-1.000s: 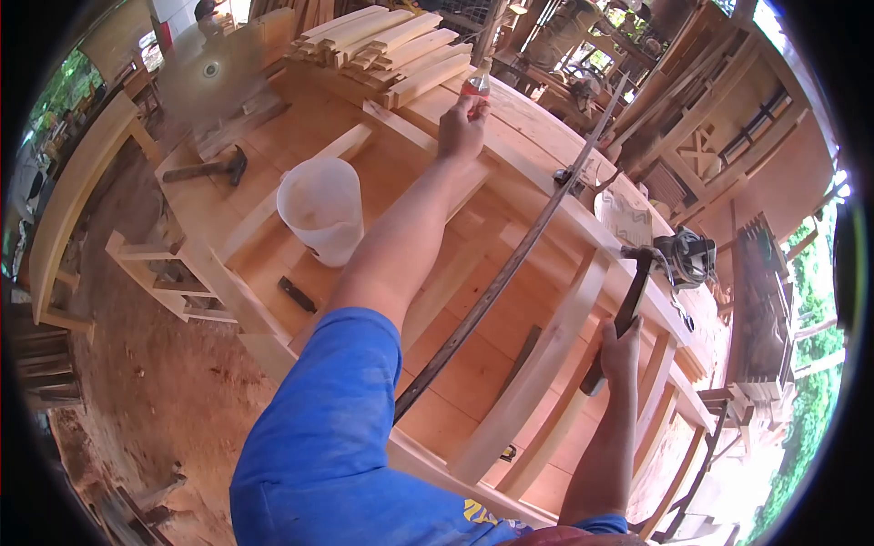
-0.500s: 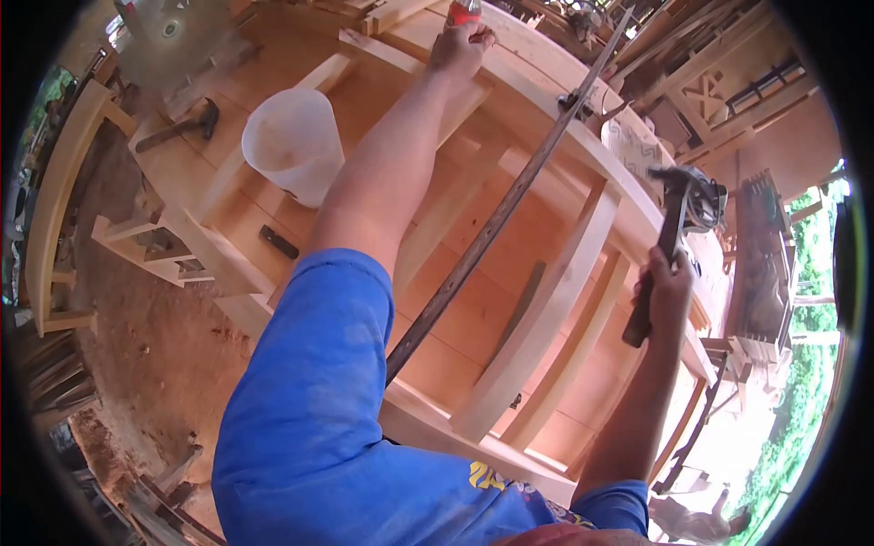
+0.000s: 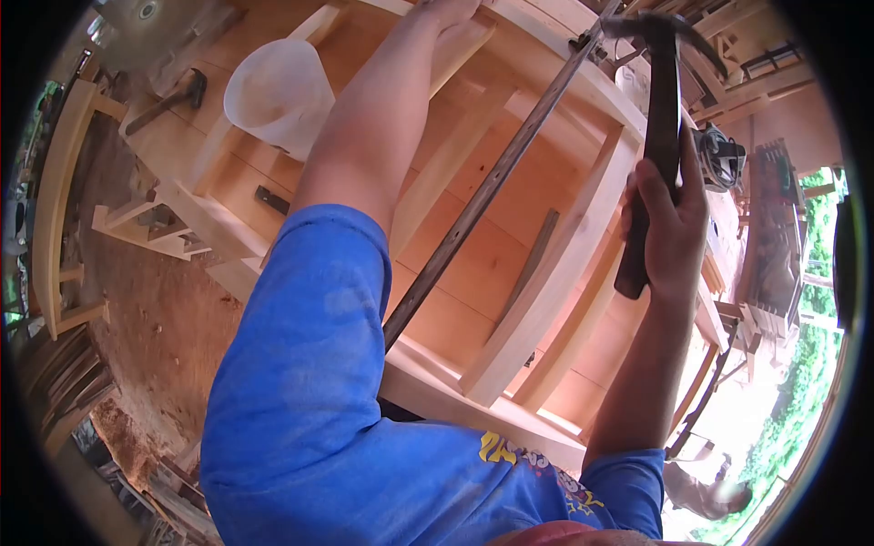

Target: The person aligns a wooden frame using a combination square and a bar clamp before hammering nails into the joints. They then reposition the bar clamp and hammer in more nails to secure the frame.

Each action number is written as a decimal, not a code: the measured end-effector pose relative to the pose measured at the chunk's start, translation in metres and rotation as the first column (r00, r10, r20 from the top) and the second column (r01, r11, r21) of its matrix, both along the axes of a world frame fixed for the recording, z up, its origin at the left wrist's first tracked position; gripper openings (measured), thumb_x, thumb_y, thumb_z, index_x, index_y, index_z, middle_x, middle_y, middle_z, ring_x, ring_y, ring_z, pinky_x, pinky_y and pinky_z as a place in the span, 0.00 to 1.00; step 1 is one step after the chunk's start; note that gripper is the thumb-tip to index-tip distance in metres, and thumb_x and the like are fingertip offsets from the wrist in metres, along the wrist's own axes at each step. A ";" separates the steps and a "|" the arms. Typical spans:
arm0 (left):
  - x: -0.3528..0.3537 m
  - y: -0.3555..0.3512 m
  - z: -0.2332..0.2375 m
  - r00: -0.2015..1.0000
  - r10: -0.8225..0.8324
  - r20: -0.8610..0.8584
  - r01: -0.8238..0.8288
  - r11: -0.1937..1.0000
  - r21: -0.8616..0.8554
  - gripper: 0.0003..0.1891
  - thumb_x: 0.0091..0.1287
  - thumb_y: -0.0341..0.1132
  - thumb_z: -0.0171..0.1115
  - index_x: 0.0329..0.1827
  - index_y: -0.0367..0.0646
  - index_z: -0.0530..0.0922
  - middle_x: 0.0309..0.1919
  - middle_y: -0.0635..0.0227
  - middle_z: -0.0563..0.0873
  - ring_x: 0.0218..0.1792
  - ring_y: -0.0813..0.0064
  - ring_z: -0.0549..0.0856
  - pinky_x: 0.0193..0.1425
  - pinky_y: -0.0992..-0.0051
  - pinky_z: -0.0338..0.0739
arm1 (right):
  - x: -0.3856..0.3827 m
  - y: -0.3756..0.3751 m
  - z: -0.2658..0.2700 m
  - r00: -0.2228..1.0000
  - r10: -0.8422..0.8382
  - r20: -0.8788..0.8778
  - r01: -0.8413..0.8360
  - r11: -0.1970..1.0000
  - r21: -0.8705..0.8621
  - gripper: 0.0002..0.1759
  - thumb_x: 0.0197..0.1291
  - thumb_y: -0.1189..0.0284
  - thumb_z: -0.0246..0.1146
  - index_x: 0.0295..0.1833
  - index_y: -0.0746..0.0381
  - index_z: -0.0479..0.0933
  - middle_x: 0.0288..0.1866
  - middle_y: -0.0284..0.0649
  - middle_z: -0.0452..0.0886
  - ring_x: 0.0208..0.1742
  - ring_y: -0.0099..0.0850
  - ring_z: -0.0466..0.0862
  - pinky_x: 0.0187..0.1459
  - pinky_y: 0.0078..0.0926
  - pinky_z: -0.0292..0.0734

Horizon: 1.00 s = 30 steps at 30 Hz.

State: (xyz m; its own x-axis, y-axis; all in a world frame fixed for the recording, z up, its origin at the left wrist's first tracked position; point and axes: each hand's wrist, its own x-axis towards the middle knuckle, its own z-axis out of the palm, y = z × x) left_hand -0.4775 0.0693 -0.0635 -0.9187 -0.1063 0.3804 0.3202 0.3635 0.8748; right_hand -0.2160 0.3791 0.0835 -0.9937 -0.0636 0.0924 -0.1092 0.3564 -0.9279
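My right hand (image 3: 669, 214) is wrapped round the dark handle of a claw hammer (image 3: 665, 109), raised with its head up, over the right side of a pale wooden frame (image 3: 555, 273). At the top edge my left hand (image 3: 451, 11) is partly cut off, beside the frame's far rail; its fingers and anything in them are out of view. A long, narrow dark bar (image 3: 492, 187) crosses the frame diagonally between my arms, with a clamp-like metal piece (image 3: 585, 45) near its upper end.
A white translucent bucket (image 3: 280, 96) stands left of my left arm. Another hammer (image 3: 173, 102) lies farther left, and a short dark tool (image 3: 272, 199) below the bucket. A coiled cable (image 3: 719, 156) is at the right. Wooden pieces (image 3: 62, 209) stand at the far left.
My right hand has raised the hammer, now upright and nearer the camera. The view has shifted, and my left hand has slipped mostly past the top edge; the red object near it is gone from view.
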 end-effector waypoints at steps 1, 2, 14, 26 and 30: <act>-0.003 -0.001 -0.005 1.000 -0.017 0.015 0.017 1.000 0.016 0.08 0.70 0.34 0.65 0.44 0.41 0.90 0.37 0.69 0.92 0.41 0.77 0.89 0.49 0.72 0.81 | -0.004 -0.006 0.002 1.000 0.015 -0.026 -0.015 1.000 -0.001 0.41 0.74 0.71 0.66 0.87 0.61 0.58 0.30 0.33 0.79 0.22 0.19 0.79 0.23 0.20 0.75; -0.009 -0.003 -0.006 0.999 -0.035 0.026 0.034 0.999 0.033 0.08 0.70 0.34 0.66 0.44 0.41 0.90 0.37 0.68 0.92 0.41 0.77 0.89 0.50 0.72 0.81 | -0.007 -0.012 0.004 1.000 0.019 -0.015 -0.019 1.000 0.009 0.40 0.75 0.70 0.67 0.87 0.60 0.59 0.30 0.33 0.79 0.22 0.19 0.78 0.23 0.20 0.74; -0.014 -0.002 -0.011 1.000 -0.017 0.005 0.017 0.999 -0.033 0.08 0.70 0.35 0.69 0.46 0.43 0.90 0.39 0.66 0.94 0.44 0.75 0.91 0.52 0.71 0.83 | -0.048 -0.050 -0.008 0.996 0.084 0.015 -0.085 0.986 0.141 0.40 0.74 0.62 0.67 0.86 0.59 0.61 0.32 0.34 0.79 0.23 0.21 0.79 0.25 0.23 0.76; -0.022 -0.001 -0.019 0.999 -0.034 0.010 0.034 0.999 0.007 0.07 0.71 0.31 0.68 0.47 0.40 0.90 0.39 0.66 0.94 0.43 0.76 0.91 0.50 0.72 0.83 | -0.055 -0.093 0.018 0.984 0.062 -0.165 -0.031 0.982 0.184 0.37 0.75 0.69 0.64 0.86 0.57 0.62 0.30 0.33 0.79 0.22 0.19 0.77 0.25 0.23 0.75; -0.017 -0.001 -0.015 0.999 -0.034 0.018 0.034 0.999 0.017 0.07 0.71 0.32 0.69 0.47 0.40 0.90 0.39 0.66 0.94 0.43 0.76 0.91 0.50 0.71 0.84 | -0.064 -0.104 0.024 0.980 0.055 -0.194 -0.032 0.992 0.121 0.38 0.74 0.72 0.65 0.86 0.57 0.62 0.30 0.32 0.80 0.23 0.20 0.77 0.25 0.24 0.75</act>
